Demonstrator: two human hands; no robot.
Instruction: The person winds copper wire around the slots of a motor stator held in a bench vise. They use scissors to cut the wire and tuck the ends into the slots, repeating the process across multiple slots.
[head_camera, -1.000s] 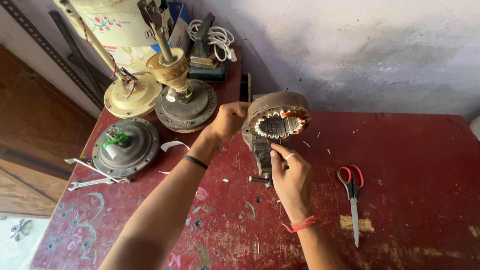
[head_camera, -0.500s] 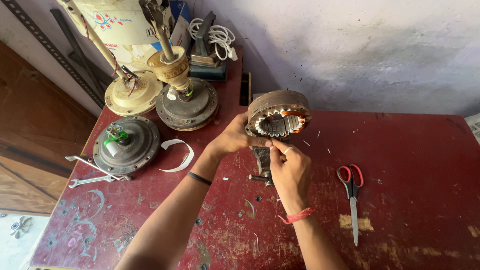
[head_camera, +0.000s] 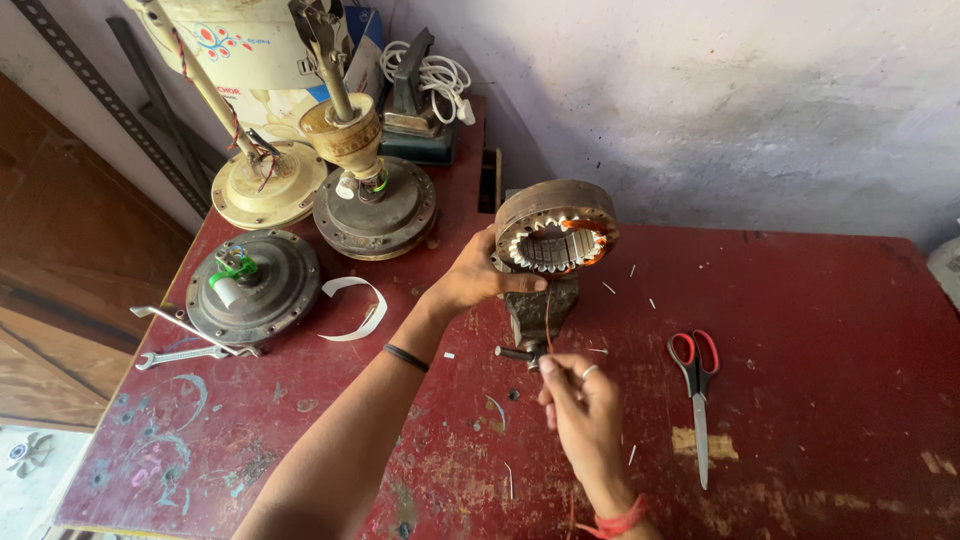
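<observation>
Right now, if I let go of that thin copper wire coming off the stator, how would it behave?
The copper wire would probably sag or spring loose: it is hair-thin and runs taut from the stator to the right hand. It likely kinks easily. It looks light, so a sharp tug might snap it.

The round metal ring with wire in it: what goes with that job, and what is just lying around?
In use: metal ring, thin copper wire, vise, left hand, right hand.

Lying about: scissors, wrenches, white strip, three fan motors.
</observation>
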